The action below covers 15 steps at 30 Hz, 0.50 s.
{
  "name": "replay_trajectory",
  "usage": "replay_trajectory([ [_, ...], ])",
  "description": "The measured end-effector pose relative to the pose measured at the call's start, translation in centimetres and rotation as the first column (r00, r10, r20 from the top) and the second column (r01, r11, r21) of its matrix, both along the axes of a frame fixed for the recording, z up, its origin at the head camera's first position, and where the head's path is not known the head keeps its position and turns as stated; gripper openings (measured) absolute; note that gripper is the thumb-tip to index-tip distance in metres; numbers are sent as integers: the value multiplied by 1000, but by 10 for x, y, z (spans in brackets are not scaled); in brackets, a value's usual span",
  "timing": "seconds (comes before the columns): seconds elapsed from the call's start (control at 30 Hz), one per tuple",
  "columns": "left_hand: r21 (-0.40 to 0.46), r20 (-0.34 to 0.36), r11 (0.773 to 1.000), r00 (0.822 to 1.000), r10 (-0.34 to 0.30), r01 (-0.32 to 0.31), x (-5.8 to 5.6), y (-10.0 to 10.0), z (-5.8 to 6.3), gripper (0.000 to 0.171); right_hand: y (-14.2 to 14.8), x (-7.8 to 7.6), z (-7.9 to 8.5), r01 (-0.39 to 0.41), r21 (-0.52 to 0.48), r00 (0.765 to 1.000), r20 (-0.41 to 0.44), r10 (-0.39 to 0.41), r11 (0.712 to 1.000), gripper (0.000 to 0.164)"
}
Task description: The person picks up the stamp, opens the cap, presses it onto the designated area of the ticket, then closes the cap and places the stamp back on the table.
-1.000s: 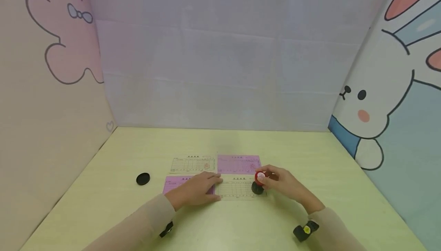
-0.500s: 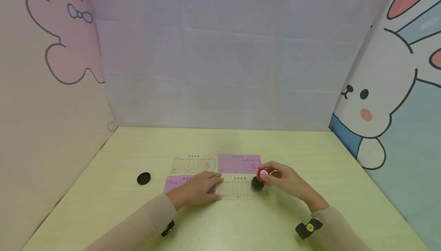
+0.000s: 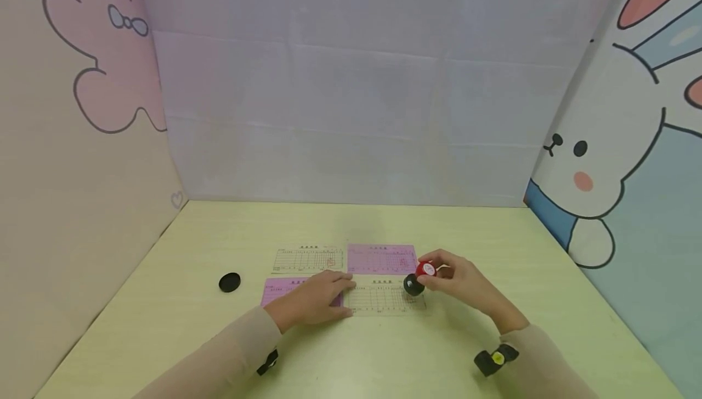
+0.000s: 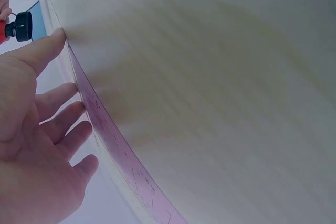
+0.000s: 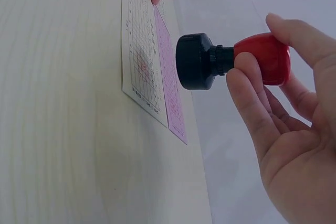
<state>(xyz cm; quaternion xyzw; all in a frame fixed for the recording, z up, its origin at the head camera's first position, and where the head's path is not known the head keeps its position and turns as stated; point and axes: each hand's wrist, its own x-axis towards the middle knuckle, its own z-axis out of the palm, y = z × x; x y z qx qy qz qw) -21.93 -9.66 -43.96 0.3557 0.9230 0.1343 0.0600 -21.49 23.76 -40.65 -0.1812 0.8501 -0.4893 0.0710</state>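
Note:
My right hand [image 3: 466, 283] grips a stamp [image 5: 262, 59] by its red handle, thumb on one side and fingers on the other. The black round base is up off the white form [image 3: 375, 301], tilted, as the right wrist view shows. That form bears a red stamp mark [image 5: 143, 64] near its right end. My left hand [image 3: 309, 301] rests with fingers extended across the near purple form [image 3: 276, 289] and the left edge of the white one. Part of the purple form is hidden under this hand.
Behind lie a second white form [image 3: 304, 260] and a second purple form [image 3: 381, 259], each with a red mark at its right. A round black cap [image 3: 230, 282] lies on the table at left. Fabric walls with cartoon animals border the pale wooden table [image 3: 351, 356].
My right hand has lifted the stamp off the white form and moved it slightly back and right, tilting it. The left hand has stayed in place.

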Motion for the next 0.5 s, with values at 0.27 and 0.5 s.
replay_trajectory([
  [0.27,-1,-14,1000,1000,-14,14,0,0,2,61,0,-1,-1,25,-3,999,24,-25,1000,39],
  [0.5,42,-5,999,1000,-1,1,-1,-2,2,61,0,-2,-3,42,-43,997,59,-39,998,43],
])
